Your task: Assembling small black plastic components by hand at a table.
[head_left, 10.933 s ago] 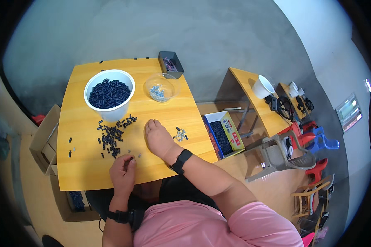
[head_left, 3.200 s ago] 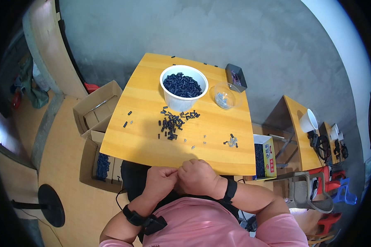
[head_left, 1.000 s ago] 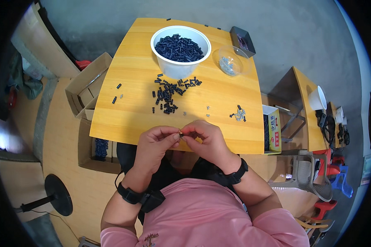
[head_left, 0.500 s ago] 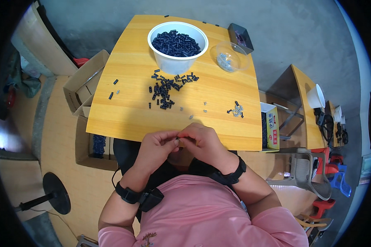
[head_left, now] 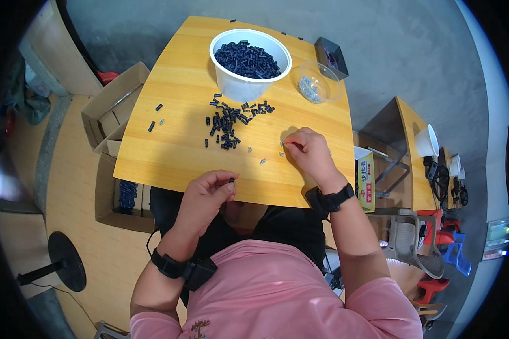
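Observation:
At the table's near edge my left hand (head_left: 205,202) pinches a small black plastic piece (head_left: 231,180) between thumb and forefinger. My right hand (head_left: 312,156) is over the tabletop, thumb and forefinger closed at a small silver metal piece (head_left: 282,144). Another silver piece (head_left: 281,154) lies just below those fingertips, with a few more to their left. A loose pile of short black plastic pieces (head_left: 226,124) spreads across the middle of the table. Behind the pile stands a white bucket (head_left: 246,86) heaped with the same black pieces.
A clear round tub (head_left: 329,93) of silver pieces and a black box (head_left: 332,58) sit at the table's far right. Cardboard boxes (head_left: 116,107) stand on the floor at left. A yellow carton (head_left: 366,178) and a grey chair (head_left: 404,237) are at right.
My hands were together at the table edge and have parted. The right hand moved forward and right to the silver pieces; the left moved slightly left, keeping the black piece.

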The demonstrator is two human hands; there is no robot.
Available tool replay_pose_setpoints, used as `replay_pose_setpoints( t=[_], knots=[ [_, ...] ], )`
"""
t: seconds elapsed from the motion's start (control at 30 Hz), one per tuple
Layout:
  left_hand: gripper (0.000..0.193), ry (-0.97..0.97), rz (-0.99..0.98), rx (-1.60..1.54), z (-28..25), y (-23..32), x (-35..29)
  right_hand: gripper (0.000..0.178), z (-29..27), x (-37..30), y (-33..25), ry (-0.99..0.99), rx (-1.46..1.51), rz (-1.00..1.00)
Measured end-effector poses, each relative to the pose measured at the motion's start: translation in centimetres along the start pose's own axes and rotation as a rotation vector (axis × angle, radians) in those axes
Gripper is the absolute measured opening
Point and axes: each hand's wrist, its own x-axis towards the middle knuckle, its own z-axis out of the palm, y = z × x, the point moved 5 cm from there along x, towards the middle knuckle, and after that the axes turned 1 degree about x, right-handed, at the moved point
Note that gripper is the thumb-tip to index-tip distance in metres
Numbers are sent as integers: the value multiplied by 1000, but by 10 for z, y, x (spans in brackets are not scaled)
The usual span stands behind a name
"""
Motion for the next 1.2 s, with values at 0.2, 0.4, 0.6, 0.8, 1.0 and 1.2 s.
replay_pose_setpoints(
  t=[0.2, 0.4, 0.6, 0.8, 1.0, 1.2],
  knots=[
    [21, 24, -28, -34, -3, -1, 0, 7, 11, 9, -1, -73, -126, -8],
    [22, 8, -28, -62, -6, -6, 4, 9, 13, 12, -8, -127, -195, 35],
    [23, 19, -46, -32, -5, -5, 3, 9, 15, 12, 8, -52, -94, 64],
    [23, 21, -58, -33, -8, -8, 4, 9, 3, 5, 11, -16, -10, 175],
    [23, 25, -53, -26, -8, -10, 5, 6, 12, -2, -3, -33, -45, 5],
    [24, 32, -59, -36, -9, -10, 5, 6, 16, 1, -6, -43, -139, 33]
  ],
)
